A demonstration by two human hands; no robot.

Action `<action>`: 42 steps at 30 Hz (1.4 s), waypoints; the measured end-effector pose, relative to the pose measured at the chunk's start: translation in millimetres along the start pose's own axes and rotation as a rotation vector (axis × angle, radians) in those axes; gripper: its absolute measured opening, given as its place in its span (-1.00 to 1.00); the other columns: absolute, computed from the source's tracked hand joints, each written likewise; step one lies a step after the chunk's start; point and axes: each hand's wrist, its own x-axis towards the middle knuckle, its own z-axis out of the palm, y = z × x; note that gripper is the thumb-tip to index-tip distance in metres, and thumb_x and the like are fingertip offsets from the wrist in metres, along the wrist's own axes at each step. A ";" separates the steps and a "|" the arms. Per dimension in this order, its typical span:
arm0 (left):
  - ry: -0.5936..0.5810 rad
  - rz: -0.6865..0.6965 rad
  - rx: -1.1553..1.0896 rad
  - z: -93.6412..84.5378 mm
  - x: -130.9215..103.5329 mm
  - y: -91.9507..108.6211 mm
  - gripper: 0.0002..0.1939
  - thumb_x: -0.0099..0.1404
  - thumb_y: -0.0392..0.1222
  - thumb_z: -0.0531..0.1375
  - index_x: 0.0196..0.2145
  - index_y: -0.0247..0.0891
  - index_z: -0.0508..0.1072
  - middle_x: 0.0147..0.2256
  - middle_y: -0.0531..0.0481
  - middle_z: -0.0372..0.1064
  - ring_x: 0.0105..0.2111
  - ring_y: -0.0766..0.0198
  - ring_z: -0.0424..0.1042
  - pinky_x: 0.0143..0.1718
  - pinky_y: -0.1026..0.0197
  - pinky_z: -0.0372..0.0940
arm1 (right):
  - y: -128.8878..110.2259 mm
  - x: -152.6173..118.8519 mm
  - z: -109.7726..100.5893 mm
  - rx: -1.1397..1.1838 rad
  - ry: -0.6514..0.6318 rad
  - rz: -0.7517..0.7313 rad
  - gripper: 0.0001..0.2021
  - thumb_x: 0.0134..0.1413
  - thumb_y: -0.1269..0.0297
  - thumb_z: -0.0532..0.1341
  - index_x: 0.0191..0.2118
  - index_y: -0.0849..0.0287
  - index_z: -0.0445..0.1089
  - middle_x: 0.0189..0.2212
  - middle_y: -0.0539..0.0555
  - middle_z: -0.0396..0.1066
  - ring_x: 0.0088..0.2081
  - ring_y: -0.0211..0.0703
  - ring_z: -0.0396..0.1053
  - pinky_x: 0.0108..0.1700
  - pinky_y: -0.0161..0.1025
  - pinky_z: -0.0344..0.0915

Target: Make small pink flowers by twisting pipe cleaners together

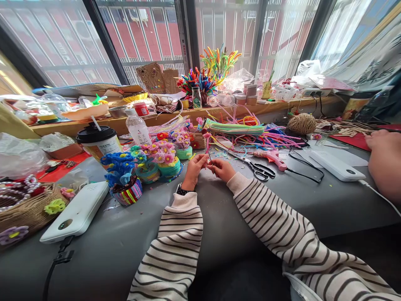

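Note:
Over the middle of the table, my left hand [194, 170] pinches the stem of a pink pipe cleaner flower [207, 136]. The flower's head stands upright above the fingers. Close beside it, my right hand [222, 169] is closed, its fingertips at the lower stem and a thin dark strand; the exact grip is too small to make out. Left of my hands stand small pots of pipe cleaner flowers, one pink [166, 152] and one blue [120, 167]. Black-handled scissors [262, 171] and a pink glue gun [273, 159] lie to the right.
Pipe cleaner bundles [236, 128] lie behind my hands. A lidded cup [98, 142], a plastic bottle [138, 129] and a white power bank [77, 213] stand or lie leftward. Another power bank [336, 166], twine ball [301, 124] and another person's arm [385, 163] are at right.

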 end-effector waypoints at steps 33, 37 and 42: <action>0.021 0.014 -0.001 0.8 -0.4 1.7 -0.79 -0.13 -0.12 0.23 -0.56 -0.30 0.33 -0.64 0.16 0.14 -0.63 0.52 0.09 -0.55 0.38 0.04 | -3.7 -0.3 2.0 0.038 0.028 0.022 -0.69 -0.25 0.03 0.14 -0.46 0.21 0.23 -0.71 -0.11 0.17 -0.69 -0.44 0.05 -0.65 -0.40 0.00; 0.010 0.021 0.007 0.2 -0.7 0.8 -0.79 -0.13 -0.13 0.23 -0.55 -0.31 0.34 -0.63 0.15 0.14 -0.62 0.52 0.09 -0.55 0.38 0.04 | -4.8 0.6 2.0 0.055 0.030 0.006 -0.67 -0.27 0.00 0.14 -0.48 0.20 0.21 -0.70 -0.11 0.16 -0.66 -0.41 0.10 -0.63 -0.39 0.02; 0.002 0.034 0.027 -1.1 0.5 -0.8 -0.80 -0.12 -0.13 0.23 -0.54 -0.31 0.35 -0.62 0.14 0.14 -0.62 0.52 0.08 -0.56 0.37 0.03 | -6.7 0.0 1.8 0.060 0.019 -0.010 -0.63 -0.28 -0.05 0.13 -0.49 0.19 0.18 -0.69 -0.10 0.15 -0.64 -0.40 0.11 -0.59 -0.37 0.05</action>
